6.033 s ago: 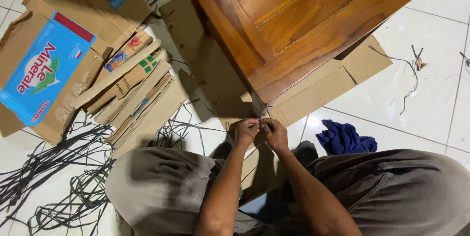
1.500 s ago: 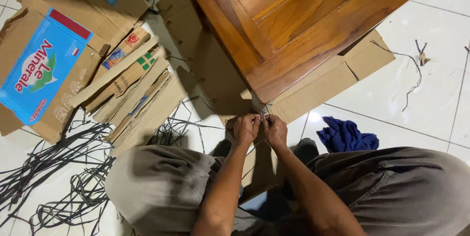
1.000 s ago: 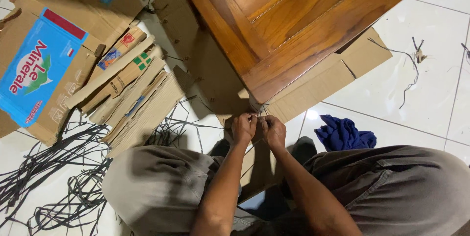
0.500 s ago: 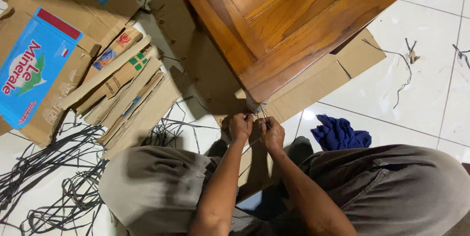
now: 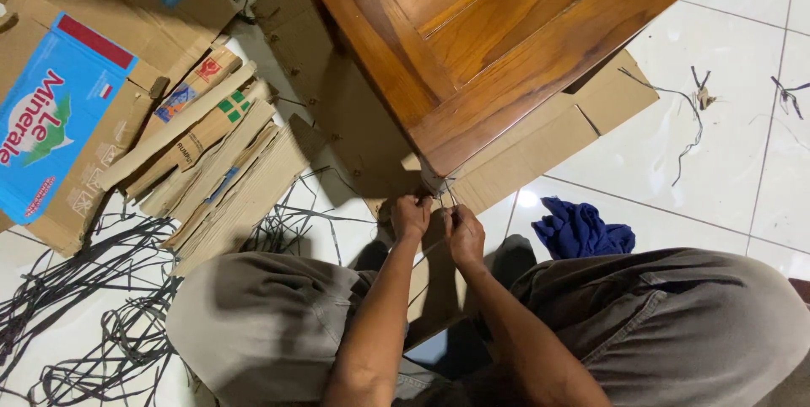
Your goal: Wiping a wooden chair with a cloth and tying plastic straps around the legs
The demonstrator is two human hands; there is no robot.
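Head view: looking straight down at a seated person's lap, knees apart in grey trousers, white tiled floor beneath.
Left hand: curled shut on thin strands, just below the corner of the wooden furniture piece.
Right hand: just beside the left, fingers pinched closed on the same strands; what exactly lies inside the grip too small to tell.
Strands: thin, pale, running from both hands up to the lower corner of the wood, where a small wrapped bit sits at the corner tip.
Wooden furniture piece: brown, panelled, tilted across the upper middle, resting over flattened cardboard.
Cardboard pile: folded sheets stacked to the left of the hands, partly printed.
Blue printed carton: flattened, far left, well apart from the hands.
Black straps: loose tangle on the floor, lower left, near the left knee.
Blue cloth: crumpled on the tile, just right of the right hand.
Loose scraps: dark bits and a thin wire on the tile, upper right.
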